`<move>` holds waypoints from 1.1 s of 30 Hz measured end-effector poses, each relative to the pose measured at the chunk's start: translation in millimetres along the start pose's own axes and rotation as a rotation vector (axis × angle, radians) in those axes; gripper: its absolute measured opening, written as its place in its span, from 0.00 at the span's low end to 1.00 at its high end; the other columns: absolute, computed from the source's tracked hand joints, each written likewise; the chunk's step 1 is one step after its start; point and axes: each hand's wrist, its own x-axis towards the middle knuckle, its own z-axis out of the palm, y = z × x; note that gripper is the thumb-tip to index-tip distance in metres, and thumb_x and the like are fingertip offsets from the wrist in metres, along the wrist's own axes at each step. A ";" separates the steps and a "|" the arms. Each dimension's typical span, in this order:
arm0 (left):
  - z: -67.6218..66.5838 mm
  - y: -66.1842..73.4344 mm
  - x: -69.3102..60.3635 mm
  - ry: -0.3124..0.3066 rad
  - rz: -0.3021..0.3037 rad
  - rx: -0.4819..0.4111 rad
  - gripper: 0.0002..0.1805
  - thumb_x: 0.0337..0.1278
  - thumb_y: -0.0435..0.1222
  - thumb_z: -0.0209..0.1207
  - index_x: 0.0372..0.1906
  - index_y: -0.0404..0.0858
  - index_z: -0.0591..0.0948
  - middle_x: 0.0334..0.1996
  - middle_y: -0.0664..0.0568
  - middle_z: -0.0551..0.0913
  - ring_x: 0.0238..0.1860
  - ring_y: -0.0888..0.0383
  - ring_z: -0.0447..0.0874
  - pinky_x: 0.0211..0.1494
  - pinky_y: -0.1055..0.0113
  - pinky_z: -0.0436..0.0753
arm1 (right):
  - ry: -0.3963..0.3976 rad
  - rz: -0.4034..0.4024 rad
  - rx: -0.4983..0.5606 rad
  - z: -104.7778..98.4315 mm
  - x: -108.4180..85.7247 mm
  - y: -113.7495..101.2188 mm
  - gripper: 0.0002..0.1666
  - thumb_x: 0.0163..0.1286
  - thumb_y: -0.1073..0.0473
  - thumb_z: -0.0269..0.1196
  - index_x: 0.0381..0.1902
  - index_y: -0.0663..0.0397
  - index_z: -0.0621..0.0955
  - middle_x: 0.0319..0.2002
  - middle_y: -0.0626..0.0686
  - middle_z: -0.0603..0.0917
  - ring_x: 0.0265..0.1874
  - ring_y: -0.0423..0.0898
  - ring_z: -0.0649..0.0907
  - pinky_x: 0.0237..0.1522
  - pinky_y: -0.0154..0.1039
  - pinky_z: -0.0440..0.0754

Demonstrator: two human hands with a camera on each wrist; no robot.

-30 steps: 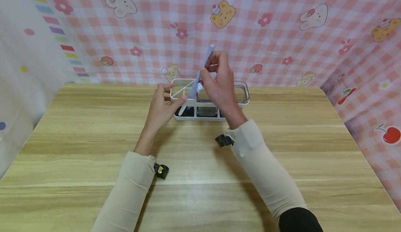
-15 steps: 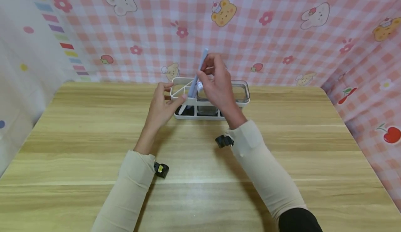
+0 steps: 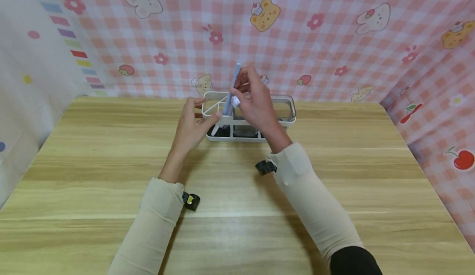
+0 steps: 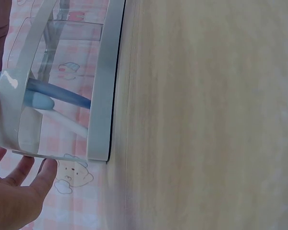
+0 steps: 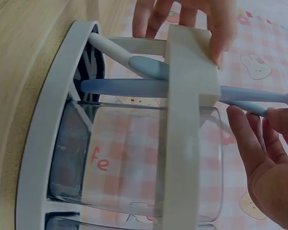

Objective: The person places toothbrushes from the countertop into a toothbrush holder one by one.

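My left hand [image 3: 191, 122] grips the left end of a white toothbrush holder [image 3: 237, 139], thumb in front and fingers behind. Above the same end, my right hand [image 3: 256, 102] pinches a light blue toothbrush [image 5: 247, 106]. Its rounded lower end shows below the rim in the right wrist view, inside the left compartment. Beside it leans a blue toothbrush [image 5: 125, 88], its bristles [image 3: 235, 102] up near my right fingers. A white handle [image 5: 117, 52] also slants down in that compartment. The held brush's head is not clearly visible.
Clear cups [image 5: 125, 158] fill the holder's other compartments. The holder stands at the back of a wooden table [image 3: 230, 225], close to a pink checked curtain [image 3: 178, 27]. Another patterned cloth [image 3: 438, 114] hangs on the right.
My right hand has shifted slightly left, and the light blue toothbrush has come down lower and more upright in the left compartment. My left hand keeps its place on the holder.
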 end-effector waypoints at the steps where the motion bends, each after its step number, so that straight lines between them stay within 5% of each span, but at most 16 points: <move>1: 0.2 -0.5 0.4 -0.001 0.000 0.001 0.32 0.61 0.43 0.68 0.64 0.33 0.69 0.57 0.39 0.71 0.50 0.44 0.76 0.53 0.54 0.79 | -0.009 -0.005 -0.003 0.1 -0.2 0.6 0.14 0.74 0.71 0.59 0.52 0.63 0.69 0.43 0.60 0.77 0.42 0.51 0.82 0.43 0.41 0.83; 21: 0.2 -4.4 1.8 0.008 0.015 0.002 0.33 0.61 0.44 0.67 0.63 0.31 0.69 0.57 0.37 0.72 0.51 0.42 0.77 0.54 0.54 0.78 | -0.076 0.018 -0.080 6.5 -6.1 5.7 0.18 0.67 0.80 0.59 0.51 0.63 0.72 0.44 0.58 0.80 0.46 0.53 0.84 0.47 0.41 0.84; 33: 0.1 -4.0 0.5 0.004 0.019 -0.004 0.33 0.61 0.45 0.67 0.63 0.32 0.69 0.57 0.39 0.72 0.51 0.44 0.76 0.55 0.53 0.79 | -0.129 0.073 -0.135 5.9 -7.3 5.5 0.11 0.69 0.74 0.62 0.46 0.62 0.75 0.46 0.59 0.83 0.49 0.52 0.85 0.47 0.39 0.85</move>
